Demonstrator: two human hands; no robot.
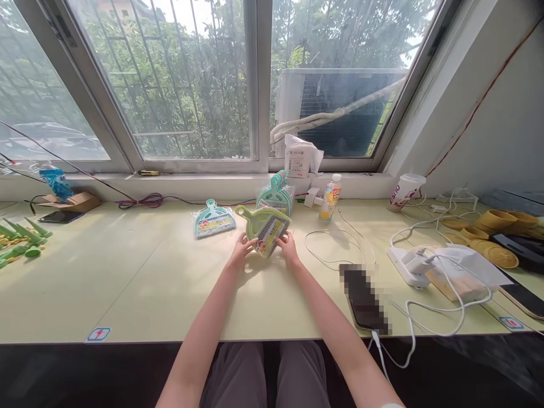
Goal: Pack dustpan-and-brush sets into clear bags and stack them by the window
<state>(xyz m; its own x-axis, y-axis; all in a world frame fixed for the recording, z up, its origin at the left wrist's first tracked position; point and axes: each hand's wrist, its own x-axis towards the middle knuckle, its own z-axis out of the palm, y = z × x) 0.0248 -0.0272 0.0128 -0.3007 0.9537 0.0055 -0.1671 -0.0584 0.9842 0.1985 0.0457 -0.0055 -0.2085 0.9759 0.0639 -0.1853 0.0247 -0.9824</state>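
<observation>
Both of my hands grip a packaged green dustpan and brush set (257, 221), tilted in clear film with a printed label and dark-striped bristles showing. My left hand (241, 249) pinches its lower left edge, and my right hand (288, 248) holds the lower right side. Left of it, a teal dustpan and brush set (215, 220) lies flat on the table. Just behind the held one stands a group of several similar sets (275, 191), partly hidden by it.
A juice bottle (330, 198) and a paper cup (406, 192) stand toward the back. On the right lie a phone (365, 300), a power strip (410, 266), white cables and yellow round parts (495, 252). Green plastic pieces (21, 241) lie at far left.
</observation>
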